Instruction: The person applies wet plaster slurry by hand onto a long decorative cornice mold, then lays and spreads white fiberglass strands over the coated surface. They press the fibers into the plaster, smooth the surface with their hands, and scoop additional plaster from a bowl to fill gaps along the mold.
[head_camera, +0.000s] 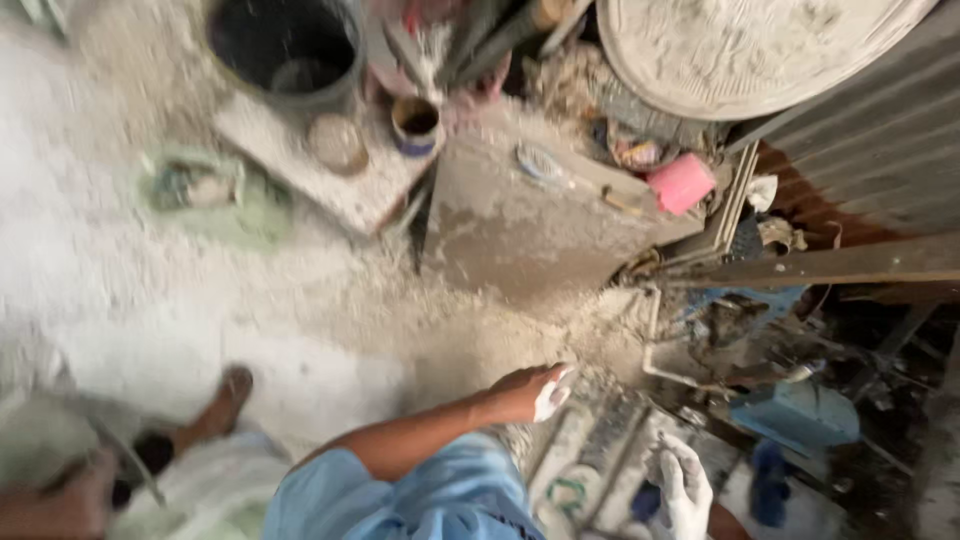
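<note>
Left hand (535, 392), dusted white with plaster, reaches over the powdery grey floor (150, 300), grip loosely curled around nothing. Right hand (685, 490), just beside, plaster-coated; its grip is unclear.

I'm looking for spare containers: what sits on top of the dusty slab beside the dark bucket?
On the slab sit a round dust-coated lid or disc and a small open can at its far corner. The can's contents are too dark and blurred to tell, and the bucket hides the slab's far edge.
</note>
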